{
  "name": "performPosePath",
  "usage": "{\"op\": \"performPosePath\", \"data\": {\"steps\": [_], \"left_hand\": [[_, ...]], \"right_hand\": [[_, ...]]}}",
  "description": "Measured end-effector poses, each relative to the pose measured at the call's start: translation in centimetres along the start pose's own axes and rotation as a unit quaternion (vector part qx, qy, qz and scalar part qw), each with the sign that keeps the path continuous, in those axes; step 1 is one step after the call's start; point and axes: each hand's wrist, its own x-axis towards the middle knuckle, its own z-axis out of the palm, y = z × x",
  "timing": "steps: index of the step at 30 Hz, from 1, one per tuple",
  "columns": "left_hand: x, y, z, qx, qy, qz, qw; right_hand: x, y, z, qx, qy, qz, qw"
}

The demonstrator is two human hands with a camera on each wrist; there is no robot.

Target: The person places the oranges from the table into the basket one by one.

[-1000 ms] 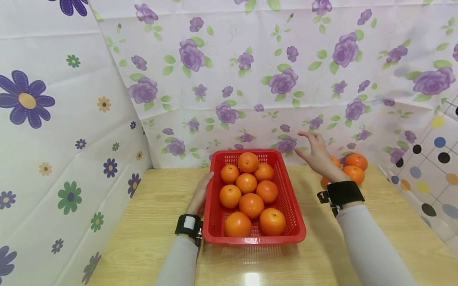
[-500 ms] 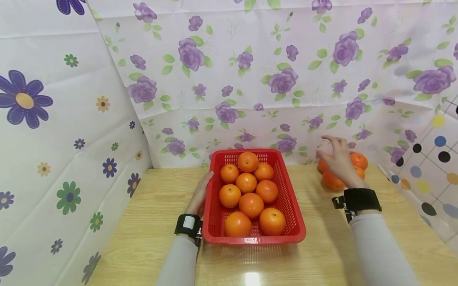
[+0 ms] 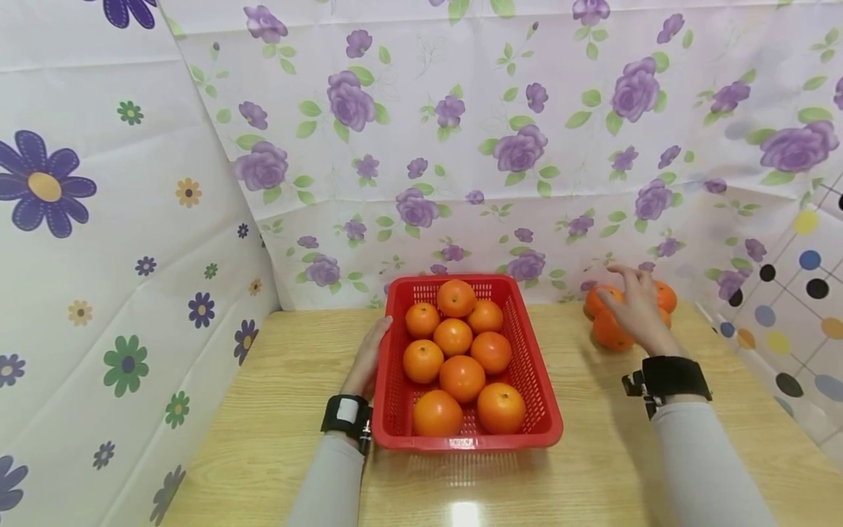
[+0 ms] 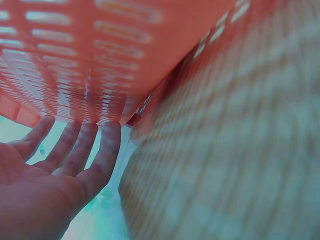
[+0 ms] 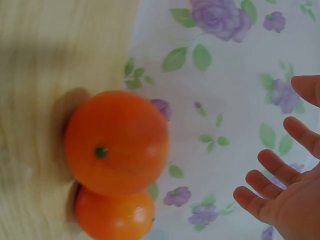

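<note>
Some oranges (image 3: 609,334) right of the basket (image 3: 507,442), itself touched by the straight-fingered left hand (image 3: 369,357), could be bumped rolling by the spread, empty right hand (image 3: 639,309).

Bench (image 3: 296,366): light yellow-brown wood grain, glossy; bright reflection (image 3: 465,514) at the lower edge of the head view; grain tilted and blurred in the left wrist view.
Back sheet (image 3: 474,146): white, upright behind the bench, printed with purple roses and green leaves; horizontal creases across it.
Left sheet (image 3: 132,307): white, wrinkled, printed with purple, green and yellow-orange daisies; one large purple daisy (image 3: 45,187) far left; meets the back sheet along a slanting seam.
Right sheet (image 3: 790,293): white, thin dark lines, dots in black, blue, yellow and orange; stands along the bench's right side.
</note>
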Motion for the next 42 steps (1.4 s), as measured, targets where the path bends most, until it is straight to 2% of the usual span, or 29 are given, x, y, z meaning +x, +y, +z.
{"op": "performPosePath", "data": {"steps": [7,15,21,29,36,42], "left_hand": [[-0.1,0.1,0.1,0.001,0.001,-0.004,1.0],[0.0,0.0,0.0,0.004,0.001,0.0,1.0],[0.0,0.0,0.1,0.005,0.0,0.003,1.0],[-0.2,0.2,0.2,-0.003,-0.003,0.003,1.0],[-0.3,0.2,0.3,-0.006,-0.005,0.006,1.0],[-0.3,0.2,0.3,-0.011,-0.005,0.004,0.9999]], "right_hand": [[-0.3,1.9,1.0,-0.035,0.02,0.008,0.999],[-0.8,3.9,2.2,-0.073,0.02,0.018,0.997],[-0.7,4.9,3.0,-0.08,0.014,0.028,0.996],[-0.9,5.6,3.8,-0.115,0.009,0.006,0.993],[-0.8,6.1,4.4,-0.163,-0.017,0.015,0.986],[-1.0,6.0,4.6,-0.169,-0.029,0.017,0.985]]}}
